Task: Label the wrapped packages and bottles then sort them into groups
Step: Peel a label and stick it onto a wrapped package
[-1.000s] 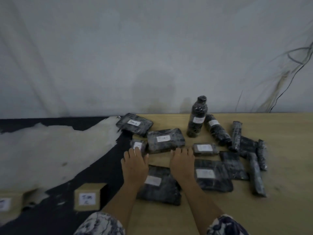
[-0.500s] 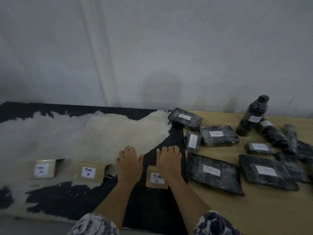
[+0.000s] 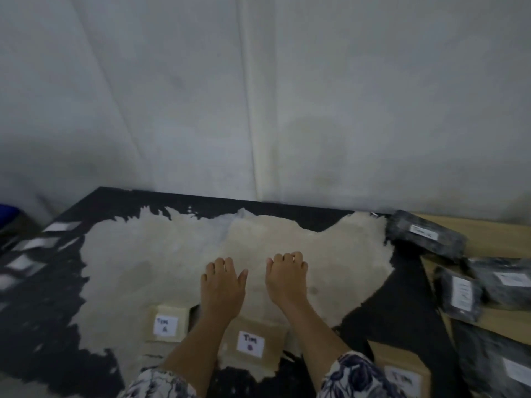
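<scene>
Two empty hands reach palm down over a worn black table [image 3: 273, 203]: left hand [image 3: 222, 282] with fingers relaxed, right hand [image 3: 287, 278] loosely curled. Wrapped packages [image 3: 425, 235] lie far right on a wooden top [image 3: 494, 239]. Three labelled boxes [image 3: 168, 310] sit near the wrists.

Glossy plastic-wrapped packages [image 3: 425, 237] — matt cardboard boxes [image 3: 250, 337] on worn, patchy tabletop [image 3: 51, 311].

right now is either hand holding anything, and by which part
Nothing is held: the left hand and the right hand are both empty, over the pale patch.
</scene>
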Demonstrator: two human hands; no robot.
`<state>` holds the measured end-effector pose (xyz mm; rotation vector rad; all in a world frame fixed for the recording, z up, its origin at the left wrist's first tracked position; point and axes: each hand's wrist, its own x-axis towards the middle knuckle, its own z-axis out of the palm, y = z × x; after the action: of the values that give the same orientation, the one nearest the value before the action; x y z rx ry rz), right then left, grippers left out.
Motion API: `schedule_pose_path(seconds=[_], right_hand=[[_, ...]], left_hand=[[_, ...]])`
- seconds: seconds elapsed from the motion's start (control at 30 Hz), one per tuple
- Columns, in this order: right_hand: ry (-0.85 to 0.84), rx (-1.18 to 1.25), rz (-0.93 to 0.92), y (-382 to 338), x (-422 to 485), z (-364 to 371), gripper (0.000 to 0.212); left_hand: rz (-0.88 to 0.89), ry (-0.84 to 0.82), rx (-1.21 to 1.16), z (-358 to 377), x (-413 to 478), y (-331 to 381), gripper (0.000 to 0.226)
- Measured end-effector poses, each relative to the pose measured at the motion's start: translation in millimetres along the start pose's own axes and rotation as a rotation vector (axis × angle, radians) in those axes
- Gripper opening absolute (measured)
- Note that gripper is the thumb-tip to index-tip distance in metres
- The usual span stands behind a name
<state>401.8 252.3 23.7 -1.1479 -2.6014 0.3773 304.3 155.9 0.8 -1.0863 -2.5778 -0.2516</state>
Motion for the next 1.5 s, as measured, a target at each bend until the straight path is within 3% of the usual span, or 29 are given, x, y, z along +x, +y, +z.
schedule_pose_path(seconds=[0.3,0.53,0.67,0.83,0.9,0.97,1.07,1.13,1.27,1.5], right_hand=[[-0.183,0.038,-0.138,-132,31,56,0.036],[-0.185,0.08,-0.179,-249,44,103,0.033],[-0.264,0.1,-0.124,-326,32,136,0.034],[-0.363,0.137,-0.108,-413,19,178,0.029],[-0.367,0.143,-0.103,-444,14,192,0.026],[-0.376,0.16,-0.086,-465,8,205,0.026],[-0.365,0.191,-0.06,-495,2,221,0.024],[-0.36,0.201,-0.052,-512,-1,229,0.022],[-0.387,0.188,-0.039,-529,-2,239,0.022],[-0.356,0.199,0.018,-534,3,249,0.022]], left_hand=[[-0.157,-0.089,-0.018,15,26,-125,0.033],[-0.143,-0.057,0.038,32,44,-244,0.039],[-0.15,-0.122,0.033,39,28,-325,0.024],[-0.282,-0.143,0.005,49,8,-421,0.012],[-0.423,-0.198,-0.047,46,4,-450,0.018],[-0.681,-0.226,-0.168,40,3,-466,0.037],[-1.149,-0.167,-0.433,29,10,-485,0.051],[-1.349,-0.078,-0.546,28,18,-498,0.051],[-1.45,0.003,-0.668,32,27,-519,0.05],[-1.532,-0.011,-0.787,32,40,-537,0.047]])
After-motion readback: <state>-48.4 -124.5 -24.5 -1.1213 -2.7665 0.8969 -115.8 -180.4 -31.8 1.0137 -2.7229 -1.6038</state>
